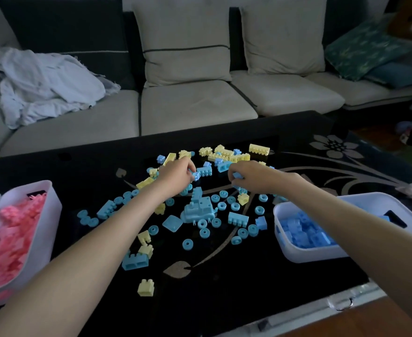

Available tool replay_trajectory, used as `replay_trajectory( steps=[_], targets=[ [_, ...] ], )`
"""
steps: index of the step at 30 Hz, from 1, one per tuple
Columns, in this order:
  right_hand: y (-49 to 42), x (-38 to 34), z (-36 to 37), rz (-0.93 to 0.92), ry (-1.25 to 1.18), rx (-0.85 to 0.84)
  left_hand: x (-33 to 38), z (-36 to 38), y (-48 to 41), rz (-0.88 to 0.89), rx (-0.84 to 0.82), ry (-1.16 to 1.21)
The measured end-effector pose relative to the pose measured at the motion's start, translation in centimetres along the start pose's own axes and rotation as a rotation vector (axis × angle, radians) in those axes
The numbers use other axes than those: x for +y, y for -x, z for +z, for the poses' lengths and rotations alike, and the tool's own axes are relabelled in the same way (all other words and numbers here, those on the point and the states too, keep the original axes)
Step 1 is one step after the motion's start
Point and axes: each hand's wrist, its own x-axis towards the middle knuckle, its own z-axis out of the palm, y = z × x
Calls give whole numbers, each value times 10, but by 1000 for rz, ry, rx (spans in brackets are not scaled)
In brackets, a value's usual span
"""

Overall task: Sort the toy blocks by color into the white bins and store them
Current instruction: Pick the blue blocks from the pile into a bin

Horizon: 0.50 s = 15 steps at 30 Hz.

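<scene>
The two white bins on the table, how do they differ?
The left bin holds pink blocks; the right bin holds blue blocks. The left bin looks heaped nearly to its rim; the right bin's fill sits lower. Both are white, rounded and open-topped.

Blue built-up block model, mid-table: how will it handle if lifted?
Probably rigid and light: the blue built-up block model looks like moulded plastic. Lifted by its stacked tower, it may separate at the joints. Pushed, it would likely slide on the glossy table, nudging nearby blue rings.
</scene>
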Motion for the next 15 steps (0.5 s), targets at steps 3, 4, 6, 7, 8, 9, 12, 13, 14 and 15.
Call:
replay_trajectory(
  steps=[3,4,6,7,8,9,12,13,14,15],
  targets=[
    [18,1,-12,-3,-5,25,11,-1,11,-15,-26,47],
    [27,3,-16,5,-14,36,16,-1,14,-12,-18,48],
    [44,7,-25,21,-42,58,26,-1,19,-6,-10,80],
    [57,11,-29,39,-51,71,36,0,24,12,-23,102],
    [68,15,-32,58,-50,84,46,0,27,35,-38,119],
    [77,19,-35,80,-48,101,56,0,30,65,-55,136],
    [110,32,-42,144,-65,154,91,3,40,146,-113,238],
    [118,36,-44,164,-85,164,100,3,42,155,-130,271],
    [128,39,-46,182,-105,169,108,5,43,161,-143,282],
    [136,40,-48,190,-119,169,112,6,44,161,-151,270]
  ],
)
